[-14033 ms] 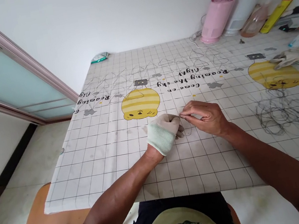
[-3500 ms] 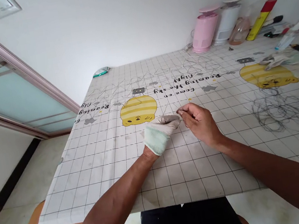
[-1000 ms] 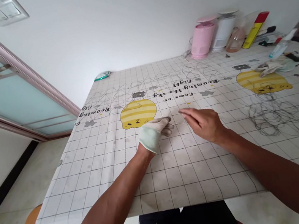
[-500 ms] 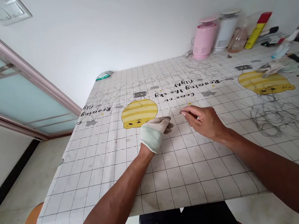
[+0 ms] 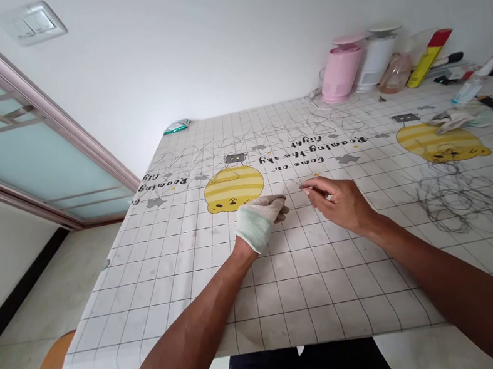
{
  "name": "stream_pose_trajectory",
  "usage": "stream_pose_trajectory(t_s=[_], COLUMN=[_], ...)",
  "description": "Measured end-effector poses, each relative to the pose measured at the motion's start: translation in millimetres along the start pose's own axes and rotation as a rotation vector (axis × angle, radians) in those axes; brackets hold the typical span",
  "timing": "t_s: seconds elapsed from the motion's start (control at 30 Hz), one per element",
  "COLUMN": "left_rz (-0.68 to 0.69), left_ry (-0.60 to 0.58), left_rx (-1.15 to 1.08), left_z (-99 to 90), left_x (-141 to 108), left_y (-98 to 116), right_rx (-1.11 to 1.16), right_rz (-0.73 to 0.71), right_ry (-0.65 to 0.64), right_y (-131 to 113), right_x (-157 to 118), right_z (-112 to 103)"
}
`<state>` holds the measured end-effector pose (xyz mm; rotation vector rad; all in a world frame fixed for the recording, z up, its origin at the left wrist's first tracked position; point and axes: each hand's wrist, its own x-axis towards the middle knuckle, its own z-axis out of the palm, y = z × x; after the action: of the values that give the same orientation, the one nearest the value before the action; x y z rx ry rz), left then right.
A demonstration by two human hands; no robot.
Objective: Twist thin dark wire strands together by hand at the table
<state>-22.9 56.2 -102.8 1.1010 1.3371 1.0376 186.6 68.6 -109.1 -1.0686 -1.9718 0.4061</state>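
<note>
My left hand (image 5: 264,216) wears a pale knitted glove with greyish fingers and is closed in a pinch over the table, beside a printed yellow bear. What it pinches is too small to tell. My bare right hand (image 5: 338,200) is a short gap to the right, thumb and forefinger pressed together. A tiny dark end shows at its fingertips, seemingly a thin strand. To the right lies a loose tangle of thin dark strands (image 5: 456,198). Further back, strands bent in zigzags (image 5: 202,151) lie across the cloth.
A grid-patterned tablecloth (image 5: 178,314) covers the table. Along the wall stand a pink cylinder (image 5: 341,73), a white cylinder (image 5: 377,59), a bottle (image 5: 394,74) and a yellow-red box (image 5: 429,58). A crumpled glove (image 5: 459,118) lies at right, a green packet (image 5: 176,127) at back left.
The view has shifted slightly, so everything sits a little lower and further right. Both hands keep their pinched poses, with almost the same gap between them.
</note>
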Motion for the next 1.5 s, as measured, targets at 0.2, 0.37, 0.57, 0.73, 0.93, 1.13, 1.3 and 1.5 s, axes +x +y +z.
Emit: stream_pose_trajectory(t_s=[0.2, 0.37, 0.57, 0.73, 0.93, 1.13, 1.3, 1.5], left_rz=[0.019, 0.059, 0.112, 0.259, 0.337, 0.381, 0.354, 0.358], left_ry=[-0.003, 0.051, -0.050, -0.184, -0.224, -0.200, -0.191, -0.147], left_rx=[0.068, 0.317, 0.666, 0.831, 0.918, 0.830, 0.770, 0.787], left_z=[-4.6, -9.3, 7.5, 17.8, 17.9, 19.9, 20.7, 16.3], left_x=[0.0, 0.4, -8.0, -12.3, -7.8, -4.1, -3.4, -8.0], left_y=[0.6, -0.7, -8.0, -12.2, -18.7, -25.9, -27.6, -22.6], right_rx=[-0.101, 0.006, 0.106, 0.200, -0.015, -0.212, -0.360, -0.413], right_rz=[-0.023, 0.168, 0.304, 0.397, 0.416, 0.358, 0.339, 0.288], right_ry=[0.016, 0.092, -0.089, -0.151, -0.180, -0.194, -0.195, -0.190], right_y=[0.5, 9.3, 6.3, 23.8, 43.5, 46.9, 47.2, 43.3], right_x=[-0.1, 5.0, 54.2, 112.5, 152.9, 174.4, 175.8, 169.1], right_z=[-2.1, -8.7, -4.3, 36.8, 91.3, 112.7, 120.1, 103.2])
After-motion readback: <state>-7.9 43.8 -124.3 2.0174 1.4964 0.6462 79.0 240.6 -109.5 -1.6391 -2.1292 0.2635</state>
